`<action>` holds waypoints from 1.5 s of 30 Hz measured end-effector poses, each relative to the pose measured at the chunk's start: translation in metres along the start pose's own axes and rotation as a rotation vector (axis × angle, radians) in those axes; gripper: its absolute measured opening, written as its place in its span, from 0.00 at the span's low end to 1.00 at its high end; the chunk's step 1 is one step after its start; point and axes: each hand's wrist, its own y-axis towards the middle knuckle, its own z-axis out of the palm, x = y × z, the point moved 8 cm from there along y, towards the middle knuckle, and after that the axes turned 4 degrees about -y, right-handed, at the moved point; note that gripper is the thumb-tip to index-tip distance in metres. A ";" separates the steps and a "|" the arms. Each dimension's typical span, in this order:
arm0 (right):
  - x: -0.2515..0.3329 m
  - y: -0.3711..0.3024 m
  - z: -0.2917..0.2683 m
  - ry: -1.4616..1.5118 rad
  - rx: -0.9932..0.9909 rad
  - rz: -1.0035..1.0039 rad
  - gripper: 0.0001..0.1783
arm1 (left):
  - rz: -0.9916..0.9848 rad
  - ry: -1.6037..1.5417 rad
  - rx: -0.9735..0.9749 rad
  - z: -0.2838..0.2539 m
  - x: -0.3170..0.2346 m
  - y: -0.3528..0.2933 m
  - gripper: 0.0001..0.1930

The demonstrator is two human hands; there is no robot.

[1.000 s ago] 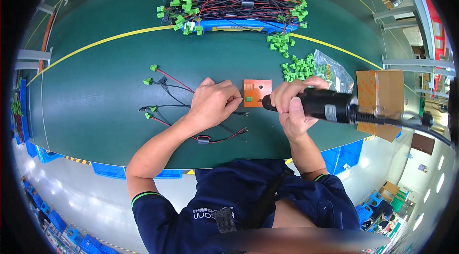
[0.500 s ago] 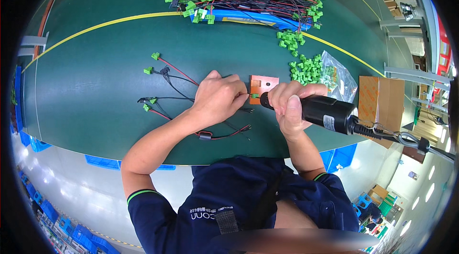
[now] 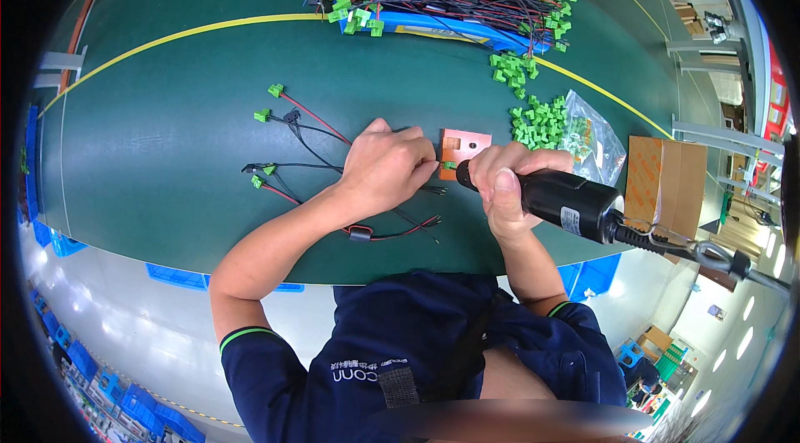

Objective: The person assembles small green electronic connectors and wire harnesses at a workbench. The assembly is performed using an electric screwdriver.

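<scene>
Toward the near edge of the desk (image 3: 167, 135), the right hand (image 3: 510, 183) grasps a black driver (image 3: 577, 206), its nose against a green connector (image 3: 450, 165) on the orange block (image 3: 463, 136), while the left hand (image 3: 388, 163) pinches beside the block's left edge, its hold too small to tell.
</scene>
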 end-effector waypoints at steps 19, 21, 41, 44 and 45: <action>-0.004 0.004 -0.004 0.063 0.020 -0.058 0.19 | 0.002 0.009 0.015 0.001 0.000 -0.001 0.05; -0.008 0.003 -0.005 0.068 0.027 -0.036 0.20 | 0.010 -0.001 0.017 0.000 -0.001 0.000 0.05; -0.064 0.054 -0.127 -1.254 0.104 0.098 0.17 | 0.103 0.323 -0.171 -0.062 0.004 0.015 0.06; -0.089 0.060 -0.136 -1.344 0.132 0.107 0.13 | 0.150 0.354 -0.285 -0.077 -0.012 0.019 0.07; -0.097 0.061 -0.141 -1.320 0.159 0.155 0.12 | 0.142 0.359 -0.277 -0.081 -0.017 0.016 0.07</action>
